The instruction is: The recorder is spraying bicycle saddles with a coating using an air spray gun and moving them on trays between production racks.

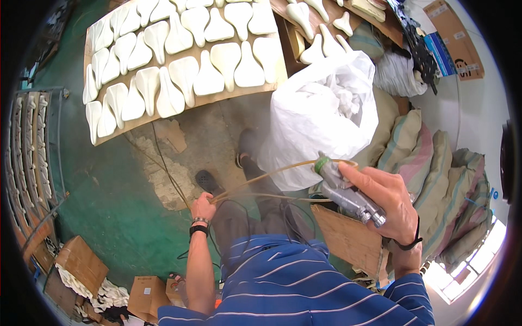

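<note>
In my right hand, raised at the right, is a grey metal spray gun with a green fitting at its upper end. My fingers wrap round its body. Thin yellowish hoses run from the gun to my left hand, which is closed on them in front of my legs. Beyond my feet lies a tilted brown board bearing rows of white bicycle saddle pads, broad and narrow ends alternating. Neither hand touches the pads.
A large white plastic bag stands close beyond the gun. Stuffed woven sacks line the right wall. More pads lie on a table at the far right. A rack stands left, cardboard boxes lower left. Hoses trail across the floor.
</note>
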A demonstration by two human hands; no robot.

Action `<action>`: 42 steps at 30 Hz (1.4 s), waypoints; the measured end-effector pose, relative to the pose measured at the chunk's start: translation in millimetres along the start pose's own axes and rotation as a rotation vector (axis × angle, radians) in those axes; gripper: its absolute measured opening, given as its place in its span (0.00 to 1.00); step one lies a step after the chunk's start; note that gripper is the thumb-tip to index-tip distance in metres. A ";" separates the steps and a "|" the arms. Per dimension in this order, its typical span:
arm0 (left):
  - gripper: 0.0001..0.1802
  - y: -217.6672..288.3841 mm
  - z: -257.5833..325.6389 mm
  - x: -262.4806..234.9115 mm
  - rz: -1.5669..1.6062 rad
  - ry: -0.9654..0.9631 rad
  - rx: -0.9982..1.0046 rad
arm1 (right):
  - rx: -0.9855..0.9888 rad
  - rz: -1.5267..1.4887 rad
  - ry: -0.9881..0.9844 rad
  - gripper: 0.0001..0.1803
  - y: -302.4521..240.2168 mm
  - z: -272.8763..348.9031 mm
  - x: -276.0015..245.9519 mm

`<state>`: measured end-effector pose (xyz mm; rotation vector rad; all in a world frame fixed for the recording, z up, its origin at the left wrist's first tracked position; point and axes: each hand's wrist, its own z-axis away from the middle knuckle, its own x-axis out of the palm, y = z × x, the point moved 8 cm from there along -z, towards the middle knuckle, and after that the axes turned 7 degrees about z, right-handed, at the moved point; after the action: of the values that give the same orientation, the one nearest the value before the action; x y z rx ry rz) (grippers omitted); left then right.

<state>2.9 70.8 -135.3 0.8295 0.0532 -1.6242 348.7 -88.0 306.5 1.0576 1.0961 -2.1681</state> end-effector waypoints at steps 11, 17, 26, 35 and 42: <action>0.13 5.2 -9.8 6.9 -0.020 -0.014 0.005 | -0.012 -0.070 0.193 0.43 7.7 -9.0 -25.2; 0.13 12.2 -15.1 6.1 -0.042 -0.044 -0.021 | 0.017 -0.033 0.247 0.42 17.9 -0.3 -31.1; 0.12 31.7 -20.9 10.6 -0.046 -0.054 0.000 | 0.134 -0.021 0.270 0.41 42.5 13.2 -33.7; 0.11 47.6 -20.4 12.4 -0.038 -0.029 0.001 | 0.156 -0.003 0.149 0.38 53.4 16.7 -35.0; 0.11 60.6 -21.0 22.4 -0.057 -0.043 0.008 | 0.128 -0.053 0.158 0.41 56.3 20.6 -33.4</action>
<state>66.3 46.6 -138.2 0.8055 0.0400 -1.6964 398.7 -133.9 316.1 1.2889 1.0764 -2.2528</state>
